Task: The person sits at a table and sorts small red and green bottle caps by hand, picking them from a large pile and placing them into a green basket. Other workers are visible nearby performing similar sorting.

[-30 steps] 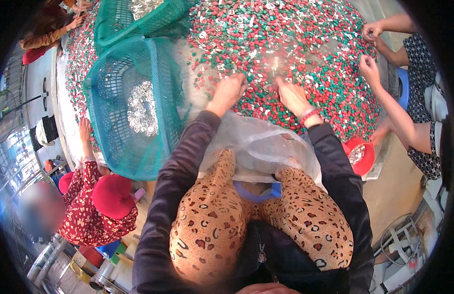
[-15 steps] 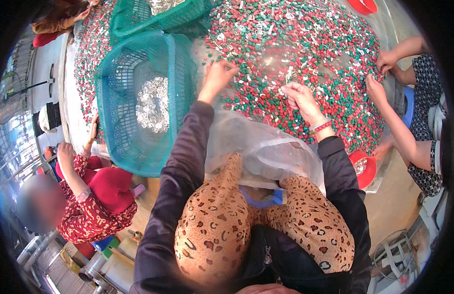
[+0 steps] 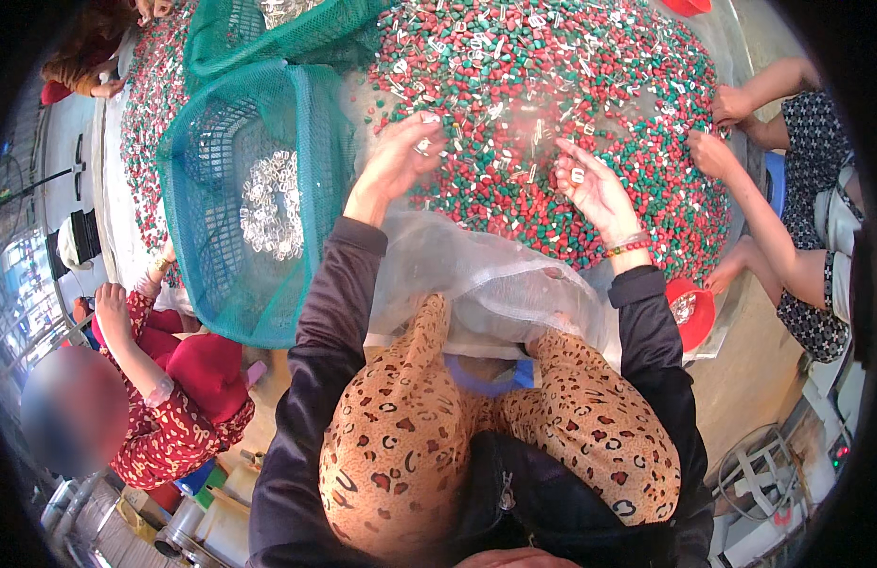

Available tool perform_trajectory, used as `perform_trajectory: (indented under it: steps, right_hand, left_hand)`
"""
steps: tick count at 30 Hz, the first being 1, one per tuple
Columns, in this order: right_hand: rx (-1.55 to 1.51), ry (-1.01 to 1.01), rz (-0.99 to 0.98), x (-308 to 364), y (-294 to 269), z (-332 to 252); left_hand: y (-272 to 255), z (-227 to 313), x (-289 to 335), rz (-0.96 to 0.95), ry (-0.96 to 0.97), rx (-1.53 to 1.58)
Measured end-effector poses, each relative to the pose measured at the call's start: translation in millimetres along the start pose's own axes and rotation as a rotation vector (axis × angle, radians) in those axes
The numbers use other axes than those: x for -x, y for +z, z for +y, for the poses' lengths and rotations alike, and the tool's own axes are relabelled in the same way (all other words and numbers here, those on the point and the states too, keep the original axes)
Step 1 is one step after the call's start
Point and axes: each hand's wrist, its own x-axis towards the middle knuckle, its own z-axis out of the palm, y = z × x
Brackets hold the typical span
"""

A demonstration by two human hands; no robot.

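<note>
A wide spread of small red and green pebble-like pieces (image 3: pixel 514 204) lies in front of me, with white and clear plastic pieces mixed in. My left hand (image 3: pixel 398 161), fingers curled, holds small clear plastic pieces (image 3: pixel 422 146) above the near left part of the spread. To its right, my right hand (image 3: pixel 598 194) is turned partly palm up over the pieces. Its index finger points out while the other fingers curl around a small clear plastic piece (image 3: pixel 578 176). More clear plastic pieces (image 3: pixel 273 204) lie in a net-lined teal basket (image 3: pixel 187 256) left of my left hand.
A second green-netted basket (image 3: pixel 225 57) stands behind the first. Translucent sheeting (image 3: pixel 495 275) hangs over the near edge to my lap. A red bowl (image 3: pixel 701 322) sits at the right. Co-workers' hands (image 3: pixel 715 151) are over the right side; another person (image 3: pixel 183 398) is at the left.
The view has shifted slightly. My right hand has turned more palm up, showing a clear piece in its fingers. My left hand has curled inward, with clear pieces now visible in it.
</note>
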Motion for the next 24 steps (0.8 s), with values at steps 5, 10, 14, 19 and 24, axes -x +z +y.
perform_trajectory:
  steps: [5, 10, 14, 19, 24]
  right_hand:
    - [-0.033, -0.009, 0.002, 5.7, 2.3, 0.8]
    - [0.073, 0.08, -0.003, -1.6, 13.7, 11.4]
    - [0.166, 0.06, 0.015, -2.6, 15.3, 12.0]
    - [0.16, 0.063, -0.006, 1.3, 20.5, 9.6]
    - [-0.336, 0.175, -0.201, -3.4, 40.6, 19.6]
  left_hand:
    - [36.3, 14.7, -0.5, -0.152, -0.13, 0.007]
    - [43.8, -2.9, -10.1, -0.064, -0.277, -0.495]
    - [43.2, -13.9, -10.5, -0.01, -0.174, -0.825]
    - [49.1, -10.0, -9.4, -0.002, -0.003, -1.072]
    - [52.3, -2.6, -5.6, -0.007, 0.008, -1.172]
